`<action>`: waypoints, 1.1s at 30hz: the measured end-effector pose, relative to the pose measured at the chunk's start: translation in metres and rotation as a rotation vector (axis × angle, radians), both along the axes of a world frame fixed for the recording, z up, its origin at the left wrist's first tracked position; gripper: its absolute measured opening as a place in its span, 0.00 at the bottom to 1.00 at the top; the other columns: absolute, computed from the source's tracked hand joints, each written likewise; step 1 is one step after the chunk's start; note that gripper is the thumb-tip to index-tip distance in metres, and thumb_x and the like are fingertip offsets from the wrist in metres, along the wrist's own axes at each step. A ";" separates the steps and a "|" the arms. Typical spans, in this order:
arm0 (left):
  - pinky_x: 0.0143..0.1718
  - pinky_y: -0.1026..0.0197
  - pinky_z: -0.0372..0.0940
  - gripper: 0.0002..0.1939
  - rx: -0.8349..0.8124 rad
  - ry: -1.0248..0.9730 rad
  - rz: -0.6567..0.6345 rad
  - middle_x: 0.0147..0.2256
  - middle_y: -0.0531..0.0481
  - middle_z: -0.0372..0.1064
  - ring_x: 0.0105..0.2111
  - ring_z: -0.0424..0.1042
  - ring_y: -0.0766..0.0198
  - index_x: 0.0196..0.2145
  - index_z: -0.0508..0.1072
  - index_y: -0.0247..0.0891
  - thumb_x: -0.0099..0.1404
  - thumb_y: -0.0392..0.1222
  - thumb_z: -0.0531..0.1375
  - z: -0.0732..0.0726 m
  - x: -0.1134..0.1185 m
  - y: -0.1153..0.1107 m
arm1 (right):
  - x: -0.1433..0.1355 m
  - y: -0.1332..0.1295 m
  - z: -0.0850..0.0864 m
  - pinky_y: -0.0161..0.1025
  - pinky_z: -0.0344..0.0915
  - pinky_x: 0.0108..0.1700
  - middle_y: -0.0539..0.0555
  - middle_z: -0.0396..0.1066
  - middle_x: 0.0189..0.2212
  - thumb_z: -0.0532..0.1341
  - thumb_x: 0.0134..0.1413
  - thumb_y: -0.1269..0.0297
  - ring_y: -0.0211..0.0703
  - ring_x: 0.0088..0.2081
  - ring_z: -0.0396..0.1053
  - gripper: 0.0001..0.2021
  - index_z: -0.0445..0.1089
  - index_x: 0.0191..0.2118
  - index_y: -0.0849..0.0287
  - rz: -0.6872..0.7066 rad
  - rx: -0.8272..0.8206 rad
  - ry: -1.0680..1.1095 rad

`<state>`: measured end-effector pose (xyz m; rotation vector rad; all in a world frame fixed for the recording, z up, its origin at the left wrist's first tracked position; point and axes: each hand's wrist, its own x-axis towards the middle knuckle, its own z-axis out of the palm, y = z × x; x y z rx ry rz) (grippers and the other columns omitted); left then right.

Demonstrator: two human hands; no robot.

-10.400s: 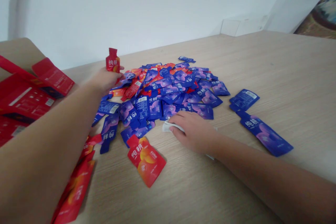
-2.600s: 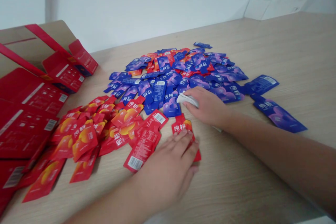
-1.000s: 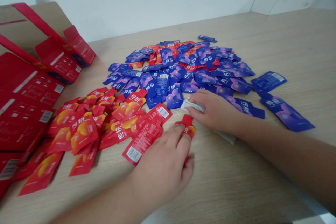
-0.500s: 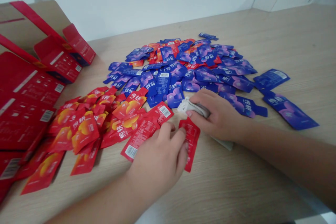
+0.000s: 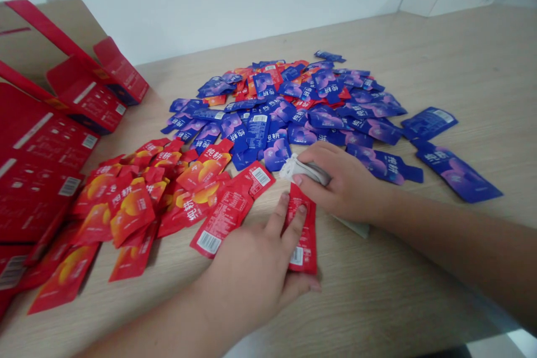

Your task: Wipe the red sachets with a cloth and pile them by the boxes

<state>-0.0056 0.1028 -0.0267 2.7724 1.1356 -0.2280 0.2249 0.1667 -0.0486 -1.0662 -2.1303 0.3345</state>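
red boxes (image 5: 46, 151): insides hidden | left hand (image 5: 254, 268): atop red pouch (image 5: 309, 238)

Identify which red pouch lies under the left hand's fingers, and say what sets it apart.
It is the red pouch nearest the white object in the right hand, barcode up. The left hand has its fingers across this one only.

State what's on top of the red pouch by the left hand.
Two fingers of the left hand lie across the red pouch, barcode visible. Its neck is hidden near the right hand and white object; its underside can't be seen.
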 end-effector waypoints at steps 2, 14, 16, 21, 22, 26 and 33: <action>0.48 0.33 0.80 0.51 0.075 -0.051 -0.030 0.64 0.24 0.72 0.52 0.81 0.30 0.68 0.73 0.31 0.65 0.78 0.66 -0.001 -0.001 0.000 | 0.000 0.001 -0.001 0.51 0.70 0.49 0.55 0.78 0.44 0.63 0.68 0.64 0.54 0.46 0.74 0.06 0.69 0.48 0.51 -0.008 -0.006 -0.006; 0.65 0.43 0.73 0.22 0.161 -0.194 -0.307 0.67 0.32 0.71 0.66 0.75 0.43 0.64 0.74 0.29 0.82 0.47 0.58 -0.016 -0.004 -0.009 | -0.003 0.002 -0.002 0.51 0.70 0.53 0.56 0.77 0.43 0.63 0.69 0.64 0.53 0.48 0.74 0.04 0.70 0.46 0.53 0.021 -0.022 -0.035; 0.63 0.46 0.75 0.18 0.212 -0.224 -0.346 0.64 0.36 0.76 0.63 0.78 0.48 0.62 0.75 0.29 0.83 0.38 0.54 -0.017 -0.005 -0.013 | -0.003 0.002 -0.001 0.50 0.70 0.54 0.56 0.77 0.44 0.63 0.69 0.63 0.53 0.48 0.74 0.04 0.71 0.46 0.53 0.025 -0.031 -0.041; 0.48 0.52 0.81 0.15 0.227 -0.289 -0.353 0.55 0.44 0.81 0.53 0.82 0.53 0.55 0.78 0.35 0.82 0.35 0.53 -0.018 -0.005 -0.018 | -0.003 0.002 -0.003 0.50 0.70 0.54 0.56 0.77 0.44 0.63 0.70 0.62 0.52 0.48 0.74 0.05 0.71 0.48 0.53 0.027 -0.042 -0.052; 0.46 0.52 0.81 0.14 0.226 -0.299 -0.347 0.53 0.45 0.82 0.50 0.82 0.53 0.54 0.78 0.35 0.82 0.34 0.54 -0.018 -0.005 -0.018 | -0.003 0.002 -0.003 0.49 0.70 0.54 0.56 0.77 0.44 0.63 0.70 0.62 0.52 0.48 0.74 0.05 0.71 0.48 0.53 0.032 -0.037 -0.048; 0.43 0.44 0.77 0.08 0.211 -0.375 -0.269 0.44 0.48 0.79 0.42 0.78 0.51 0.50 0.76 0.38 0.80 0.43 0.61 -0.016 -0.004 -0.015 | -0.002 0.001 0.000 0.48 0.70 0.53 0.57 0.76 0.44 0.62 0.71 0.63 0.52 0.48 0.74 0.05 0.72 0.47 0.56 0.058 -0.027 -0.053; 0.55 0.38 0.73 0.20 0.092 -0.685 0.089 0.56 0.33 0.73 0.57 0.74 0.42 0.59 0.64 0.37 0.76 0.47 0.62 -0.018 -0.015 0.007 | 0.004 0.002 0.008 0.46 0.69 0.48 0.54 0.78 0.42 0.64 0.68 0.63 0.51 0.45 0.75 0.05 0.72 0.47 0.54 -0.017 0.000 0.013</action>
